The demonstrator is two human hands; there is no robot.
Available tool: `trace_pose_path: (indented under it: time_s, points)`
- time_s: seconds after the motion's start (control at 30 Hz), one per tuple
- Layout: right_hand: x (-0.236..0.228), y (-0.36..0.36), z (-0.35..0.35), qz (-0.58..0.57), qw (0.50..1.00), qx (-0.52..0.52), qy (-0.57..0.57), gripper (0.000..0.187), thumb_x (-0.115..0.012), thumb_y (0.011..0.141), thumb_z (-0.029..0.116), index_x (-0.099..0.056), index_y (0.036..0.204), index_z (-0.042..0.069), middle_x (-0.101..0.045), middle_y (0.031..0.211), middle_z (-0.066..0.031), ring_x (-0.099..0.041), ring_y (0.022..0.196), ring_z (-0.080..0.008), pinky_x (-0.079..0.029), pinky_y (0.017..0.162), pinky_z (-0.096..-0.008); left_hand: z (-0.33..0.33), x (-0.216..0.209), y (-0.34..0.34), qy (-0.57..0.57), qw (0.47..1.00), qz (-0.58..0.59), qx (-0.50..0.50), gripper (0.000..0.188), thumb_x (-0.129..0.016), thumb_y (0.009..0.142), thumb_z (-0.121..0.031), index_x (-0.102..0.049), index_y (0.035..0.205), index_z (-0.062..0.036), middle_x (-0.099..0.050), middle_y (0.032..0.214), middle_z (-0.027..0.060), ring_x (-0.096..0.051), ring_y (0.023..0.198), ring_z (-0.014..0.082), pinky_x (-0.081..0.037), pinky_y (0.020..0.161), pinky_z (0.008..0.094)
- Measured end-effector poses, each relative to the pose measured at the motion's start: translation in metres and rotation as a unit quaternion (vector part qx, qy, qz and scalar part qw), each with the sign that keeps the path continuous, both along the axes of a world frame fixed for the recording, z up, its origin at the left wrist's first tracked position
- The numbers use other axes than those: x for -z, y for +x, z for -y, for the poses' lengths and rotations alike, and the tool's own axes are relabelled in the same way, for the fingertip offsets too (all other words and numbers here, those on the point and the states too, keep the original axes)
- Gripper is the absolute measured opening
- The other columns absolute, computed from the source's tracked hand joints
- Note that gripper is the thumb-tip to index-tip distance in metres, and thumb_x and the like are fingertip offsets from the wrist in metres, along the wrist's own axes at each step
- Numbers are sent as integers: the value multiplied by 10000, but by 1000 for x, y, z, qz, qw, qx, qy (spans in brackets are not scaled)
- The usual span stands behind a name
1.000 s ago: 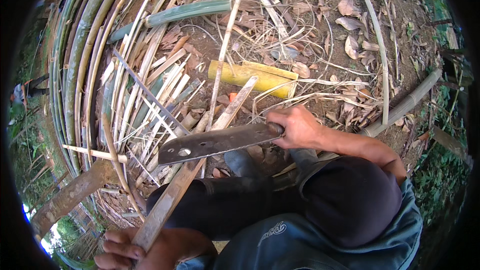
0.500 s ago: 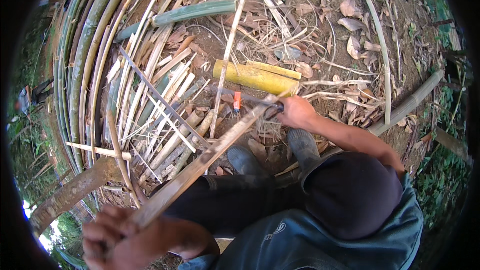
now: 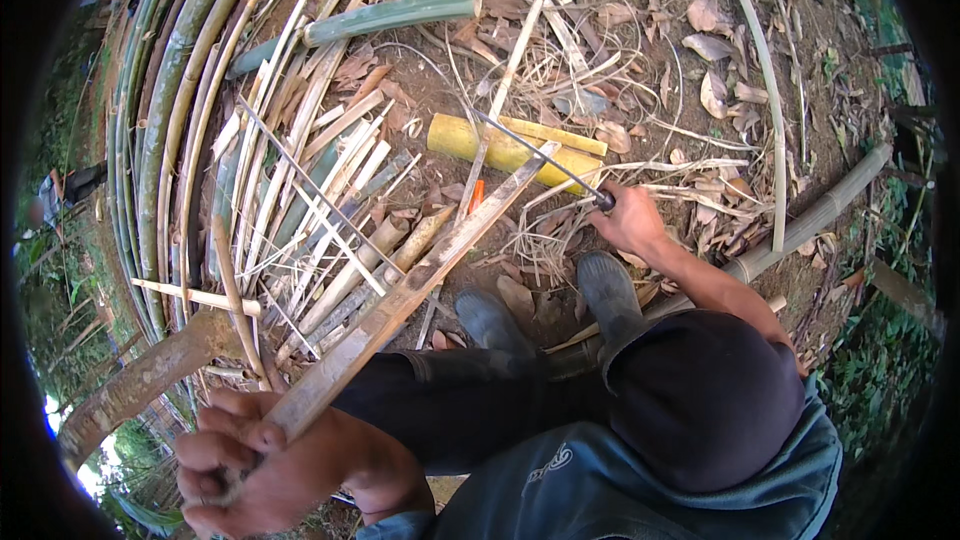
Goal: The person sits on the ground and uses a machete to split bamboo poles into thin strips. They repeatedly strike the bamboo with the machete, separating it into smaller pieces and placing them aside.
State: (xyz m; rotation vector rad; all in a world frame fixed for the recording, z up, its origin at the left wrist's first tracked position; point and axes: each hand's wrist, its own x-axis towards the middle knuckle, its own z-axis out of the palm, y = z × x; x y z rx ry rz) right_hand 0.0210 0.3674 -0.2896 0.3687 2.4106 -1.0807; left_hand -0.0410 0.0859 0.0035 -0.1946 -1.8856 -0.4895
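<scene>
My left hand [image 3: 265, 465], low on the left, is closed round the near end of a split bamboo strip [image 3: 410, 292]. The strip slants up to the right, over my boots. My right hand [image 3: 632, 220] grips the dark handle of a long thin-bladed knife [image 3: 540, 158]. Its blade points up and left, crossing near the strip's far end; whether they touch I cannot tell. Beneath the blade lies a yellow bamboo section [image 3: 465, 140] with a narrower split piece beside it. A small orange object [image 3: 477, 195] is partly hidden behind the strip.
Split bamboo pieces [image 3: 345, 175] are heaped on the left, with a long thin grey strip [image 3: 300, 170] across them. Long poles [image 3: 185, 60] stand further left. A green bamboo length [image 3: 395, 18] lies at the far side. Pale shavings [image 3: 590, 70] and dry leaves cover the ground.
The bamboo strip's far end has moved up and away from my right hand. My right hand has shifted slightly right, and the knife blade now slants more steeply up to the left.
</scene>
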Motion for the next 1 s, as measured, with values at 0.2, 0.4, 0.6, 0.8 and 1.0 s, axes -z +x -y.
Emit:
trace_pose_path:
  time_s: [0.2,0.4,0.6,0.8,1.0]
  points:
    - [-54,6,8,-104,987,-72,-95,247,-688,757,201,-662,935,31,-663,675,-199,-677,618,-379,-569,632,-446,0,-13,16,-310,921,54,-230,396,-590,919,-19,-299,1175,61,-345,699,18,-353,536,125,-297,461,269]
    - [-39,-9,4,-89,993,-35,-74,236,-690,722,159,-668,899,5,-628,618,-192,-649,548,-360,-544,581,-435,-41,-14,-11,122,966,39,223,311,-556,933,-64,-349,1122,68,-341,699,44,-390,585,142,-338,481,300]
    - [-66,-11,7,-196,963,-66,-174,264,-676,743,167,-683,921,-28,-596,586,-176,-628,516,-305,-509,531,-404,-80,-10,-25,-250,944,4,-213,189,-480,961,-94,-376,1034,45,-334,697,35,-381,565,133,-310,466,306]
    - [-2,-11,9,-21,997,12,-73,370,-680,769,246,-687,1024,-23,-695,723,-220,-694,639,-364,-584,678,-454,-67,-17,-40,202,929,50,307,242,-526,956,-158,-396,1026,33,-327,687,34,-375,543,129,-280,457,312]
    - [-36,-3,9,-101,991,-34,-79,346,-696,757,230,-676,1004,-12,-682,711,-229,-687,646,-396,-583,665,-447,-74,-5,-44,265,882,85,381,231,-462,997,-187,-373,1045,21,-312,696,18,-340,584,131,-299,512,297]
